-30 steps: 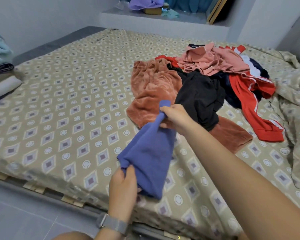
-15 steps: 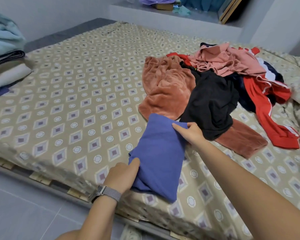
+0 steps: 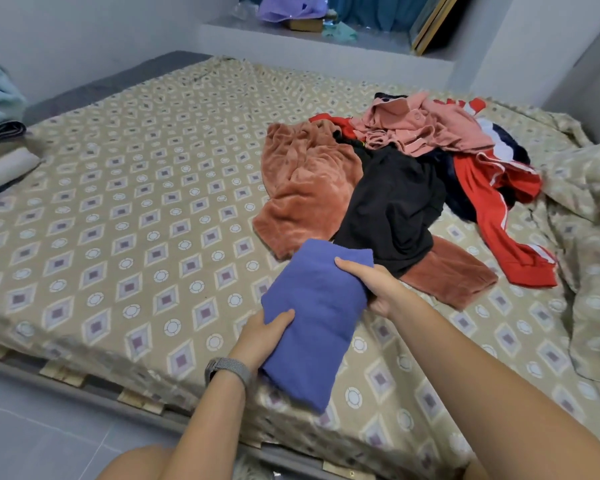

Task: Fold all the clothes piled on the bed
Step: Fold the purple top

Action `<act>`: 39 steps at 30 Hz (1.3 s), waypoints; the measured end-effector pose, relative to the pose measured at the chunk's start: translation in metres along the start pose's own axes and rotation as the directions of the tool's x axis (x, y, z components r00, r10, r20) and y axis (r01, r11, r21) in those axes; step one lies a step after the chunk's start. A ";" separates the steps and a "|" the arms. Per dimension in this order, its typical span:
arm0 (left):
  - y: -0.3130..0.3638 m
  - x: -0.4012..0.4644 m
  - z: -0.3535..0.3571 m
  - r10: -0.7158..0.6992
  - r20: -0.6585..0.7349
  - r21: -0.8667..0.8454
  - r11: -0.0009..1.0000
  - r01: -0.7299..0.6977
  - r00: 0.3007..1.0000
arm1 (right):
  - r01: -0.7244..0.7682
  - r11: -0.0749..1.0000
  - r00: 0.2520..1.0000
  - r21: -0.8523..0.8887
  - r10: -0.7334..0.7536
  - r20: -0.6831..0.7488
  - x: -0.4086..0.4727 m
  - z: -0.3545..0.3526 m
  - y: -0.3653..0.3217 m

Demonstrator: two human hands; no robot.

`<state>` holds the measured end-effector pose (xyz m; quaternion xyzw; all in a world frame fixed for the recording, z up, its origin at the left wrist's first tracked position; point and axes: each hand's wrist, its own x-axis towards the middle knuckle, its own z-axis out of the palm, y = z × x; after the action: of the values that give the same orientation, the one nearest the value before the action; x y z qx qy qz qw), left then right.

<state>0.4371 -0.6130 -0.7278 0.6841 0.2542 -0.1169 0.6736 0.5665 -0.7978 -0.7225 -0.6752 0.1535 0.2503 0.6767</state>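
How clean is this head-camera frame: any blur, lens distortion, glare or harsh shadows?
Head view: lighting is soft and even, with no glare and no hard shadows; the wide-angle lens bows the bed edge; the blue garment, left hand and right hand read fairly sharp; the rumpled bedding at the right edge and the ledge clutter look soft.

We see a wide bare stretch of the patterned beige bed sheet [image 3: 125, 216] to the left. A heap of rust-orange, black, pink and red clothes [image 3: 395, 188] blocks the right, a crumpled patterned duvet [image 3: 589, 237] beyond it. Folded pale blankets [image 3: 0, 140] crowd the far left edge.
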 end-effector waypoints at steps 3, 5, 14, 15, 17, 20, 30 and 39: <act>0.002 -0.018 0.012 0.057 0.037 -0.049 0.997 -0.055 0.998 | 0.041 0.999 0.995 0.018 -0.042 0.088 -0.037 -0.022 -0.008; 0.005 -0.036 0.015 0.064 0.105 -0.137 0.989 -0.049 0.992 | 0.093 0.995 0.988 0.043 -0.098 0.119 -0.063 -0.035 -0.015; 0.011 -0.094 0.015 0.106 0.315 -0.308 0.952 -0.004 0.943 | 0.184 0.964 0.958 0.190 -0.219 0.185 -0.139 -0.044 -0.045; 0.016 -0.091 0.016 0.108 0.300 -0.304 0.952 -0.013 0.948 | 0.178 0.964 0.958 0.197 -0.215 0.189 -0.137 -0.042 -0.051; 0.028 -0.079 0.019 0.109 0.269 -0.284 0.958 -0.030 0.957 | 0.173 0.966 0.959 0.193 -0.210 0.191 -0.125 -0.041 -0.063; 0.049 -0.044 0.021 0.080 0.232 -0.308 0.951 -0.005 0.969 | 0.141 0.969 0.970 0.201 -0.176 0.168 -0.090 -0.040 -0.088; 0.156 0.002 -0.019 0.007 0.146 -0.377 0.925 0.049 0.989 | 0.016 0.982 0.983 0.186 -0.049 0.175 -0.027 0.009 -0.200; 0.278 -0.112 -0.194 -0.050 -0.124 -0.433 0.902 -0.009 0.991 | -0.099 0.993 0.882 0.071 0.055 0.468 -0.094 0.211 -0.325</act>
<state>0.4474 -0.4343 -0.4195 0.5212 0.3252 -0.0192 0.7888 0.6387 -0.5887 -0.3905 -0.5568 0.0252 0.4238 0.7140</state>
